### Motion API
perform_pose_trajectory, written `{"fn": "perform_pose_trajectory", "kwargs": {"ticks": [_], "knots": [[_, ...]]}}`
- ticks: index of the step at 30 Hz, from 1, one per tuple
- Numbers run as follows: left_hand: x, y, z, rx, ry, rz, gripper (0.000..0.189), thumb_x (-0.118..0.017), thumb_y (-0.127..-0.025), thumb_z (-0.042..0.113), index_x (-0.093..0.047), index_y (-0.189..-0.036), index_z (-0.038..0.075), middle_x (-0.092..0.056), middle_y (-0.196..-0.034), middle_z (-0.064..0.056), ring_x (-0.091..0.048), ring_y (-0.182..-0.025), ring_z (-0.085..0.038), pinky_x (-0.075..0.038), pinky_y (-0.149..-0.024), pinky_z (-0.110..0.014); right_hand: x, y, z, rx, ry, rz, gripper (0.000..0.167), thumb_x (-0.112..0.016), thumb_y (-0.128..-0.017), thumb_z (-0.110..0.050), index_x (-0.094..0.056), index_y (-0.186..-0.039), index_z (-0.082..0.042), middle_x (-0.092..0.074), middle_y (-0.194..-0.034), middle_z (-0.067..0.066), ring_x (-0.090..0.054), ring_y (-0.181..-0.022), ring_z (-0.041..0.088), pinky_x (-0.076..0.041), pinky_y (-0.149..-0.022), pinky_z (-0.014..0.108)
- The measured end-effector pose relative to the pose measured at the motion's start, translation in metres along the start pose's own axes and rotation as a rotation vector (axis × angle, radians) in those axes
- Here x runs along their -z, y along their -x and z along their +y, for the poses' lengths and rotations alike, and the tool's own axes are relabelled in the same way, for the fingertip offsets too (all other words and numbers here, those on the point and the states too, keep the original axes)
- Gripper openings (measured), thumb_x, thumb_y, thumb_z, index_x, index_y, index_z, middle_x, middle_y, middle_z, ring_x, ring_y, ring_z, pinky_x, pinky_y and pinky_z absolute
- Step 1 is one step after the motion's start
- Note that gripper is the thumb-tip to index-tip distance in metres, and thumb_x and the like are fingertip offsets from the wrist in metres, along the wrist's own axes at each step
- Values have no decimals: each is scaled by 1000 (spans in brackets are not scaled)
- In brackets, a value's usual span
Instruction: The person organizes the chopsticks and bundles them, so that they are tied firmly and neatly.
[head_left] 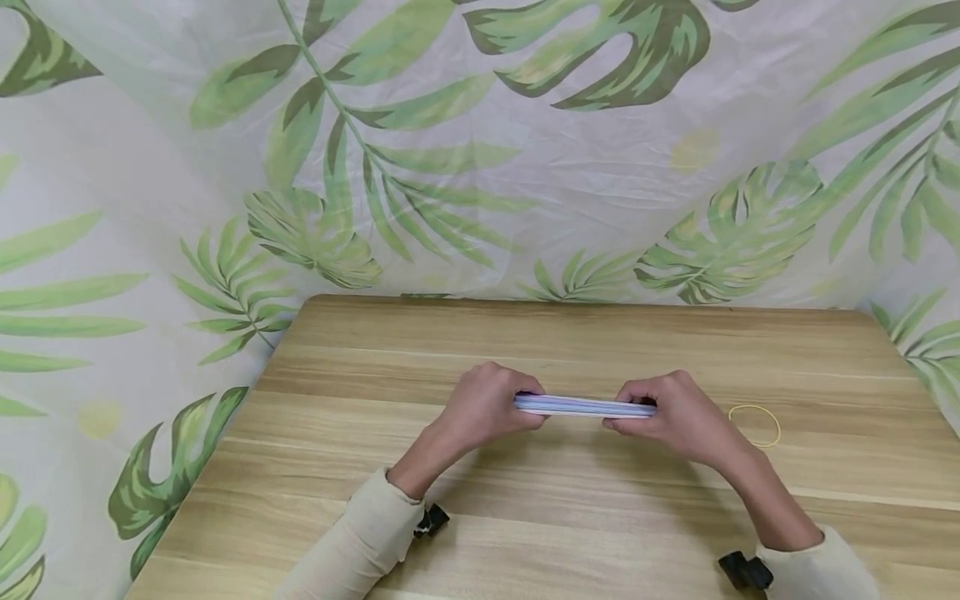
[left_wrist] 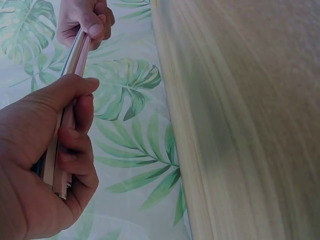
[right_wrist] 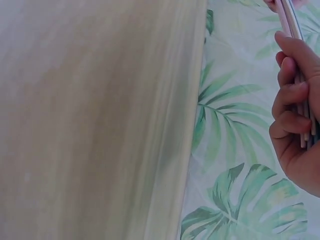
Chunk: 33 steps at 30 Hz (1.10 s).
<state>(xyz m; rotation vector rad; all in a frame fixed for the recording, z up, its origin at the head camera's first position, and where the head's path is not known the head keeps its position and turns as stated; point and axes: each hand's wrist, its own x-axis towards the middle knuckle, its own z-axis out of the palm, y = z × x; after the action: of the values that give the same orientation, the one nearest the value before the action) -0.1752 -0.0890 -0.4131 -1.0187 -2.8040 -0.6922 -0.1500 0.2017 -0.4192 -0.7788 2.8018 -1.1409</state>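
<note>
A bundle of slender sticks (head_left: 577, 406) in pale blue, lilac, white and pink is held level above the table, running from one hand to the other. My left hand (head_left: 486, 406) grips its left end, fingers curled round it. The right hand (head_left: 681, 418) grips the opposite end in the same way. In the left wrist view, several stick ends (left_wrist: 61, 187) poke out unevenly below the left palm. Stick ends (right_wrist: 306, 137) also show under the right fingers in the right wrist view. Both grips hide parts of the sticks.
A thin yellow rubber band (head_left: 777, 421) lies on the wooden table (head_left: 525, 533), beside the right wrist. Behind the table's far edge hangs a leaf-patterned cloth (head_left: 585, 200). Small black devices (head_left: 432, 522) are worn at both sleeve cuffs.
</note>
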Motion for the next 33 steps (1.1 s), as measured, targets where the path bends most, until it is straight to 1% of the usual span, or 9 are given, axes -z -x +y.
{"fn": "perform_pose_trajectory", "kwargs": {"ticks": [6, 11, 15, 19, 23, 25, 27, 29, 33], "knots": [[0, 0, 1, -10, 26, 2, 9, -87, -84, 16, -84, -92, 16, -79, -80, 7, -53, -60, 0, -47, -60, -18, -2, -2, -2, 0, 16, 32, 22, -91, -87, -26, -72, -76, -29, -61, -64, -20, -45, -55, -2, -39, -53, 22], [-3, 1, 4, -23, 9, 27, 8, -87, -81, 15, -83, -88, 16, -78, -77, 7, -53, -59, 0, -46, -59, -17, -4, -2, -3, -19, 13, 37, 27, -91, -85, -19, -69, -72, -28, -57, -62, -19, -44, -55, -1, -38, -52, 22], [-3, 1, 6, -31, -18, 47, 7, -87, -81, 16, -83, -87, 16, -77, -76, 8, -53, -59, 0, -45, -59, -17, -6, -1, -4, -51, -9, 31, 26, -90, -84, -15, -70, -72, -26, -58, -62, -17, -45, -55, 0, -38, -52, 22], [1, 0, 6, -45, -19, 41, 9, -88, -83, 18, -84, -90, 15, -79, -80, 7, -56, -61, 0, -47, -60, -18, -7, -2, -5, -75, -29, 43, 24, -91, -84, -15, -72, -73, -25, -61, -63, -16, -47, -55, 1, -40, -52, 23], [6, 0, 3, -45, -10, 29, 12, -89, -83, 17, -84, -93, 15, -80, -83, 6, -58, -62, -1, -49, -62, -19, -5, -1, -5, -77, -60, 63, 18, -92, -84, -21, -76, -80, -25, -68, -69, -14, -54, -59, 3, -45, -54, 24], [8, 0, 2, -30, 1, 27, 12, -89, -82, 16, -84, -93, 15, -80, -82, 6, -57, -62, -1, -48, -61, -19, -4, 0, -5, -76, -81, 77, 15, -92, -85, -24, -78, -87, -25, -72, -76, -12, -60, -64, 4, -49, -58, 25], [10, 0, 1, -16, 18, 29, 11, -88, -82, 15, -84, -93, 15, -79, -81, 6, -55, -61, 0, -46, -61, -18, -1, 2, -4, -72, -87, 104, 16, -92, -86, -26, -79, -94, -25, -75, -83, -11, -65, -70, 5, -53, -63, 25], [11, 0, 0, -3, 34, 40, 10, -86, -82, 15, -83, -91, 15, -77, -79, 7, -53, -60, -1, -44, -60, -18, 1, 6, -4, -70, -88, 139, 17, -91, -87, -25, -79, -100, -25, -76, -87, -10, -67, -74, 5, -54, -65, 26], [14, 0, -2, 20, 37, 68, 8, -85, -83, 15, -82, -89, 18, -75, -76, 10, -50, -59, 0, -40, -58, -18, 6, 16, -3, -77, -121, 204, 18, -87, -91, -17, -78, -107, -21, -77, -93, -5, -66, -77, 5, -56, -66, 25]]}}
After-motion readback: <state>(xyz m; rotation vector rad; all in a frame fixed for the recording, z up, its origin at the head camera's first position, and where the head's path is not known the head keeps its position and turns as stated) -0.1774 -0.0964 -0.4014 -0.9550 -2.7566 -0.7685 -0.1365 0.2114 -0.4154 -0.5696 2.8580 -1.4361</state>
